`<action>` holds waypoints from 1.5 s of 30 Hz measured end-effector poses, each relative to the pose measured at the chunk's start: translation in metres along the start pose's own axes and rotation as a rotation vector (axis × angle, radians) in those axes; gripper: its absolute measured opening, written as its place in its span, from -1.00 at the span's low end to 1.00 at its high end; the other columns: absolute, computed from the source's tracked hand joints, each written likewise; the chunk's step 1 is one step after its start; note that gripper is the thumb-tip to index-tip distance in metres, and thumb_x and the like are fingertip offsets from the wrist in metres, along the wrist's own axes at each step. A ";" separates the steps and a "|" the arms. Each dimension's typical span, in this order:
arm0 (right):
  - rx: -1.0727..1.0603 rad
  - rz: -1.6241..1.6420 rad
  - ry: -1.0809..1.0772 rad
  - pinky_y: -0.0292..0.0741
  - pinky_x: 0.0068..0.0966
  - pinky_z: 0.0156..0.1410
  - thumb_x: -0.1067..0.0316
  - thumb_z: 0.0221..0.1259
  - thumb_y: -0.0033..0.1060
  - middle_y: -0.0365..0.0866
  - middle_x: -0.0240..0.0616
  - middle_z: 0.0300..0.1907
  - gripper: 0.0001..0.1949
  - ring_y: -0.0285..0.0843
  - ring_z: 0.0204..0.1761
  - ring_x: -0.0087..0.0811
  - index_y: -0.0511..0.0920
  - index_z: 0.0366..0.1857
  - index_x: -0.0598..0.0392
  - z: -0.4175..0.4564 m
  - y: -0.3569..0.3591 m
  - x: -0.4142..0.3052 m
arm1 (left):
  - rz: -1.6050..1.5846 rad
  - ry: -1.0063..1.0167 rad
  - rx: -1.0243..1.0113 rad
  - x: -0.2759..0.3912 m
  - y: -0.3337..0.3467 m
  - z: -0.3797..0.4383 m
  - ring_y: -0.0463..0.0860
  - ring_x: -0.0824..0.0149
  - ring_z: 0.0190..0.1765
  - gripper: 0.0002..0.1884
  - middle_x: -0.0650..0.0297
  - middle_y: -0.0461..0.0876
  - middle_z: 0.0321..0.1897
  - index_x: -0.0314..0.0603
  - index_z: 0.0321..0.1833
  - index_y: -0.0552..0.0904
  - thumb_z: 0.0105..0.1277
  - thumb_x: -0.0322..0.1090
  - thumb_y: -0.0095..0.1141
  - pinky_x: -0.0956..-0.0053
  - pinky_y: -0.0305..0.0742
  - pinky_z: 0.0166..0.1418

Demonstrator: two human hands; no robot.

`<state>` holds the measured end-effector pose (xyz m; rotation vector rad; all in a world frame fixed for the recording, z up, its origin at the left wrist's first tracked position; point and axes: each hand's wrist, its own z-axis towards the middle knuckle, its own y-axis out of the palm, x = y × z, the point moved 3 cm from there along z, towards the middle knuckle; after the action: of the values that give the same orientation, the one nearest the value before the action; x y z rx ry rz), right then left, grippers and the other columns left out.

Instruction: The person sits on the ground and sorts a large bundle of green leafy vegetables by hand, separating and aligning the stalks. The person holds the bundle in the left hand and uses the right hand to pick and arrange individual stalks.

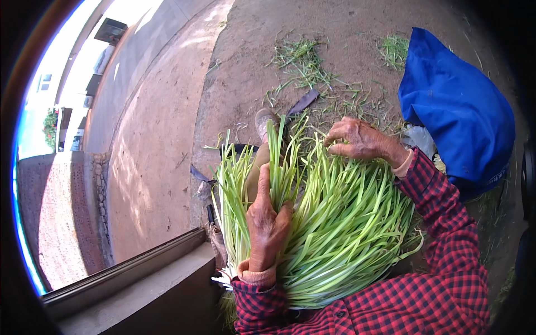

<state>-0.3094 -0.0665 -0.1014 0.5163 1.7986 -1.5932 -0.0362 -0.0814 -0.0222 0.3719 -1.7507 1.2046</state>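
A large heap of long, flat green leaves, perhaps garlic chives [347, 226], lies across the person's lap, its pale stem ends at the lower left. My left hand [268, 222] is around a small bunch of the leaves [279, 167], thumb on one side and index finger pointing up along it. My right hand [356, 140] is over the far tips of the heap, fingers curled towards the thumb; whether a leaf is pinched between them cannot be told. More leaves with pale stems [232, 209] lie left of my left hand.
Leaf scraps [303, 60] litter the bare ground beyond a shoe [266, 121]. A blue cloth [456, 109] covers something at the right, beside a pale plastic bag [420, 140]. Another pile of scraps [395, 51] is near it. A ledge with a metal rail [138, 289] runs along the lower left.
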 end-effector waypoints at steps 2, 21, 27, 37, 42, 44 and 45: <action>-0.087 0.135 0.012 0.53 -0.22 0.22 0.23 0.22 0.35 0.74 -0.18 -0.11 -0.76 0.64 -0.02 -0.16 0.72 -0.13 0.10 0.002 0.006 -0.015 | -0.001 0.029 0.006 -0.002 -0.001 0.000 0.78 -0.07 0.04 -0.15 -0.17 0.71 0.11 -0.21 0.65 0.20 0.24 -0.54 0.16 0.22 0.61 0.11; 0.508 -0.215 0.293 0.50 -0.07 0.06 0.26 0.27 0.30 0.64 -0.02 -0.23 -0.81 0.60 -0.07 0.06 0.55 -0.25 0.15 -0.016 0.028 0.020 | -0.091 0.016 -0.311 0.010 -0.007 0.002 0.77 0.17 0.03 0.15 0.03 0.76 0.10 -0.13 0.71 0.08 0.14 -0.14 0.60 0.32 0.60 0.19; 0.526 -0.020 0.603 0.54 -0.02 -0.10 -0.03 0.47 0.09 0.66 0.04 -0.41 -0.62 0.68 -0.23 0.13 0.58 -0.30 0.11 -0.036 -0.014 0.077 | 0.031 0.038 -0.463 0.001 -0.007 -0.004 0.78 0.02 -0.13 0.24 0.00 0.78 -0.22 0.01 0.73 0.02 0.03 -0.31 0.61 0.20 0.61 0.03; 0.628 -0.521 0.012 0.58 -0.19 -0.14 0.41 0.23 0.23 0.65 -0.17 -0.27 -0.93 0.70 -0.21 -0.11 0.61 -0.25 0.09 -0.064 -0.044 -0.056 | -0.198 -0.087 -0.364 0.003 -0.006 -0.007 0.72 0.20 0.12 0.10 -0.03 0.73 0.16 -0.18 0.69 0.13 0.05 -0.61 0.45 0.33 0.54 0.29; 0.398 -0.164 -0.400 0.60 -0.28 -0.16 0.39 0.05 0.25 0.54 -0.25 -0.33 -0.90 0.62 -0.23 -0.18 0.54 -0.36 0.06 -0.063 -0.005 -0.133 | -0.364 -0.186 -0.322 0.010 -0.007 -0.004 0.59 0.35 0.25 0.01 0.08 0.63 0.27 -0.30 0.69 0.10 0.16 -0.68 0.33 0.43 0.45 0.40; 0.221 -0.171 -0.476 0.62 -0.30 -0.16 0.34 0.03 0.21 0.56 -0.29 -0.31 -0.89 0.62 -0.21 -0.23 0.52 -0.40 0.06 -0.065 0.013 -0.142 | -0.528 -0.197 -0.275 0.008 -0.010 -0.006 0.56 0.34 0.29 0.02 0.08 0.57 0.34 -0.35 0.69 0.06 0.16 -0.70 0.31 0.43 0.43 0.42; 0.166 -0.189 -0.486 0.63 -0.31 -0.18 0.31 0.06 0.19 0.55 -0.29 -0.35 -0.89 0.62 -0.24 -0.24 0.53 -0.39 0.07 -0.069 0.019 -0.142 | -0.611 -0.202 -0.249 0.006 -0.012 -0.007 0.55 0.33 0.31 0.02 0.08 0.54 0.37 -0.38 0.69 0.04 0.16 -0.71 0.30 0.44 0.42 0.43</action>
<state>-0.2127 0.0239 -0.0133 0.0179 1.3867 -1.8170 -0.0275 -0.0795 -0.0104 0.8278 -1.7455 0.5216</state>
